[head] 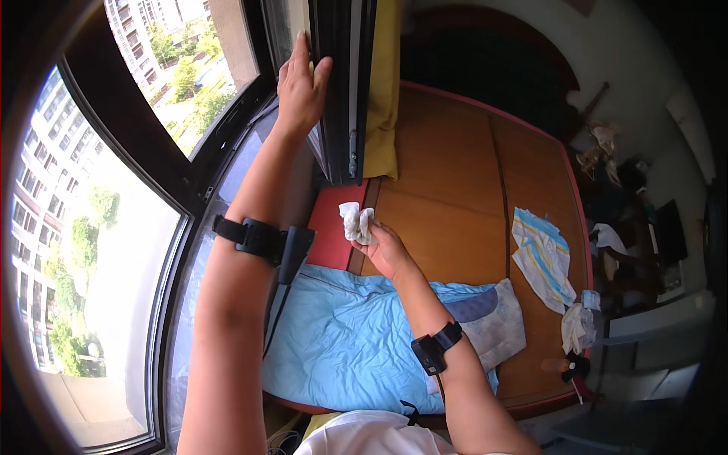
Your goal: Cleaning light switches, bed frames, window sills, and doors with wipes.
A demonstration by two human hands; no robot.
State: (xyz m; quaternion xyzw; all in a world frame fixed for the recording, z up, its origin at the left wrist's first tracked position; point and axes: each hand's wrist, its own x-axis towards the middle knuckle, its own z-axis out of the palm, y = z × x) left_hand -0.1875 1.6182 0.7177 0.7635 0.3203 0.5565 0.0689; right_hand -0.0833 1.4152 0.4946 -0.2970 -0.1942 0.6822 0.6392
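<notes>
My left hand (300,94) is raised against the inward-swung window sash (335,85), fingers stretched up and thumb to the right. A small pale bit shows between thumb and forefinger; what it is, and what lies under the palm, is hidden. Lower and to the right, my right hand (389,247) pinches a crumpled white cloth (357,223), held up in front of a red panel (336,227) and the brown bed board. The dark window frame (199,182) stands to the left of my left arm.
A yellow curtain (382,114) hangs behind the sash. On the brown bed board (443,227) lie a light-blue quilt (335,341), a patterned pillow (500,330) and a striped cloth (543,256). A bottle (556,365) is near the right edge. Buildings and trees show outside.
</notes>
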